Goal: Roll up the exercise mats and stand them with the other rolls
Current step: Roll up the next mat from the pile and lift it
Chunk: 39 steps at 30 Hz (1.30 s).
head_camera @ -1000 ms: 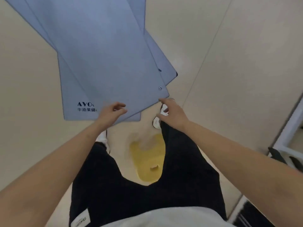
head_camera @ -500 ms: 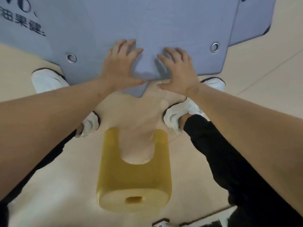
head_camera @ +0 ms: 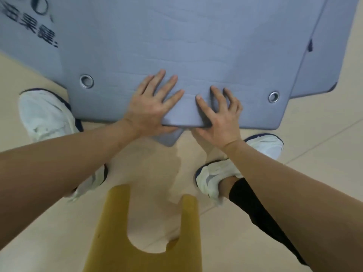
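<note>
Yellow stool [head_camera: 110, 242], white shoes [head_camera: 45, 112]

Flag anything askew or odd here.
The top grey-blue foam mat lies askew on the stack: a lower mat pokes a corner out under its near edge, and another mat juts out right.
</note>
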Motion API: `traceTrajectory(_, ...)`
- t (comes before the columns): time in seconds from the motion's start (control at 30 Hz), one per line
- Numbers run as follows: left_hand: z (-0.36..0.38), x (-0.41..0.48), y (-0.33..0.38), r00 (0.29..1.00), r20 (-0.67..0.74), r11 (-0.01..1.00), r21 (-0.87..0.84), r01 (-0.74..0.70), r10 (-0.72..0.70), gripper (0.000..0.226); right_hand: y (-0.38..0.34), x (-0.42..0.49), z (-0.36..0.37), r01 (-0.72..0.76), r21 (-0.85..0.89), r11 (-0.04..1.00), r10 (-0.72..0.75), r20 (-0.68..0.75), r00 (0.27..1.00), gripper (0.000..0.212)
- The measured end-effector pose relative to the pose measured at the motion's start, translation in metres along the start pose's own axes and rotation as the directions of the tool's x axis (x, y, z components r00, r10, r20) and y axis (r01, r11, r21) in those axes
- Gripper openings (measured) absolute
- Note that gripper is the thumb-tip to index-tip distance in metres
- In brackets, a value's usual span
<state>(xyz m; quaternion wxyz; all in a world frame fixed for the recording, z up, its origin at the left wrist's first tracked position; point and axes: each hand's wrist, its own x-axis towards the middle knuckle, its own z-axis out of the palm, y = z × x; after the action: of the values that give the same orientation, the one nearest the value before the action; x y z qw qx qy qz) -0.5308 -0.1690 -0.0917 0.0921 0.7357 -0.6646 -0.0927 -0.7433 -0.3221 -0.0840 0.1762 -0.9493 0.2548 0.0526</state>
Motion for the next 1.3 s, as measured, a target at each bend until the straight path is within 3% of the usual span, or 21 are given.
traceTrajectory(0.17, -0.020, -0.008, 0.009, 1.000, 0.001, 0.999, 0.028, 0.017, -0.017, 0.065, 0.002, -0.004, -0.024, 0.060, 0.073, 0.995, -0.060, -0.011, 0.998, 0.053)
traceTrajectory(0.3, -0.057, -0.001, 0.028, 0.988, -0.027, 0.988, 0.012, 0.153, -0.153, 0.055, -0.019, -0.012, -0.057, -0.086, 0.173, 0.981, 0.101, -0.075, 0.992, 0.043)
traceTrajectory(0.4, -0.090, 0.019, 0.031, 0.964, -0.035, 0.962, 0.057, 0.267, -0.265, 0.066, -0.030, -0.002, -0.090, -0.227, 0.258, 0.939, 0.252, -0.068, 0.965, 0.051)
traceTrajectory(0.5, -0.146, 0.045, 0.035, 0.901, 0.075, 0.898, 0.146, 0.415, -0.428, 0.074, -0.041, 0.021, -0.132, -0.317, 0.256, 0.913, 0.332, -0.018, 0.943, 0.045)
traceTrajectory(0.67, -0.228, 0.070, 0.041, 0.882, 0.015, 0.868, 0.183, 0.461, -0.471, 0.082, -0.066, 0.033, -0.215, -0.363, 0.240, 0.900, 0.389, -0.072, 0.918, 0.043)
traceTrajectory(0.8, -0.292, 0.062, 0.046, 0.891, -0.052, 0.875, 0.171, 0.452, -0.450, 0.085, -0.092, 0.027, -0.283, -0.294, 0.172, 0.940, 0.312, -0.090, 0.946, 0.047)
traceTrajectory(0.9, -0.337, 0.046, 0.044, 0.906, -0.026, 0.900, 0.110, 0.423, -0.423, 0.084, -0.117, 0.018, -0.323, -0.217, 0.143, 0.966, 0.231, -0.090, 0.969, 0.049)
traceTrajectory(1.07, -0.403, 0.005, 0.041, 0.933, -0.021, 0.921, 0.151, 0.359, -0.360, 0.080, -0.158, 0.001, -0.365, -0.102, 0.236, 0.966, 0.116, -0.049, 0.992, 0.054)
traceTrajectory(1.13, -0.413, -0.020, 0.040, 0.957, -0.157, 0.933, 0.230, 0.276, -0.244, 0.062, -0.172, -0.004, -0.379, -0.047, 0.301, 0.953, 0.054, -0.016, 0.998, 0.056)
traceTrajectory(1.2, -0.411, -0.045, 0.035, 0.937, -0.345, 0.940, 0.303, 0.155, -0.043, 0.048, -0.182, -0.004, -0.393, -0.011, 0.357, 0.934, 0.003, 0.023, 1.000, 0.060)
traceTrajectory(1.3, -0.394, -0.068, 0.019, 0.866, -0.481, 0.923, 0.379, 0.070, 0.133, 0.054, -0.185, 0.004, -0.406, 0.004, 0.404, 0.915, -0.037, 0.074, 0.997, 0.062)
